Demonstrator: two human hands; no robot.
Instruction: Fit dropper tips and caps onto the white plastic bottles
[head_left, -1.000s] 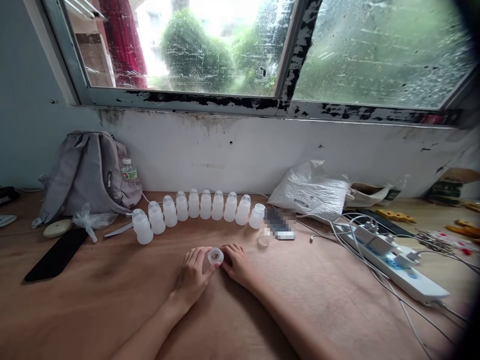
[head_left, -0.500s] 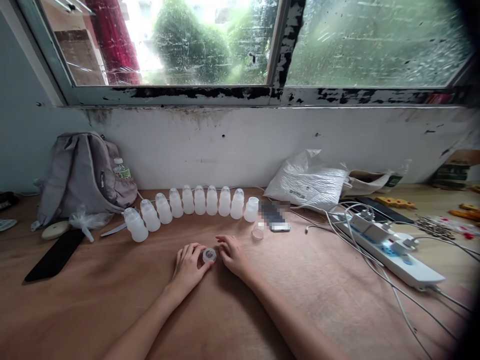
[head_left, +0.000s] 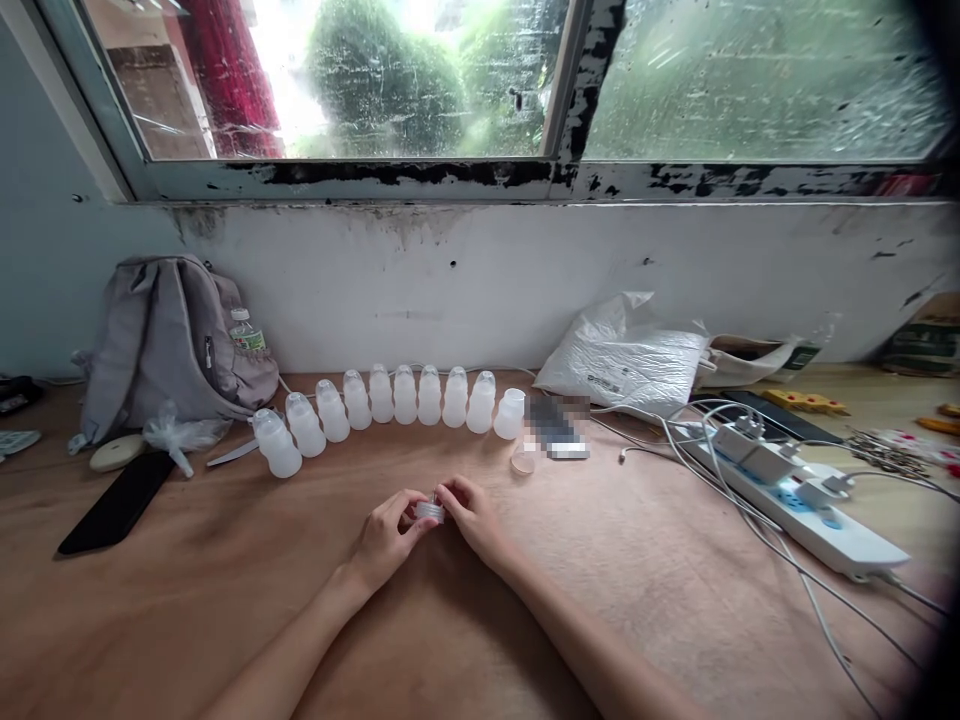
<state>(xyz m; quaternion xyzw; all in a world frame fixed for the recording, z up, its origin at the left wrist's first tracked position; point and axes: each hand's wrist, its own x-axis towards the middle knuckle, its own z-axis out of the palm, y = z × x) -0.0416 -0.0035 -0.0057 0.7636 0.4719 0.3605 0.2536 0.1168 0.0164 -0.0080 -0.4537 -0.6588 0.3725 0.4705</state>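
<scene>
Far left on the table (head_left: 187, 600): a grey backpack (head_left: 165, 340) with a water bottle in its side pocket, a black phone (head_left: 116, 500) lying flat, and a knotted plastic bag (head_left: 176, 435) just beside it. None of these has shifted over the last second.

Next, a curved row of small white bottles (head_left: 390, 405), all upright, near the wall and well apart from our hands. Row unchanged.

Centre: our left hand (head_left: 386, 535) and right hand (head_left: 472, 515) now meet on a small clear cap (head_left: 430, 511). A second ago it faced us, its round opening showing, held mostly by the left fingers; now it is turned on edge and pinched narrowly between the fingertips of both hands, just above the table. We judge the cap is being turned and fitted or checked, not set down.

Right of the hands: a loose clear lid (head_left: 522, 461) lies on the table, near the last bottle. Further right, a white plastic bag (head_left: 630, 360) and a power strip (head_left: 795, 500) with tangled cables, all as before.
</scene>
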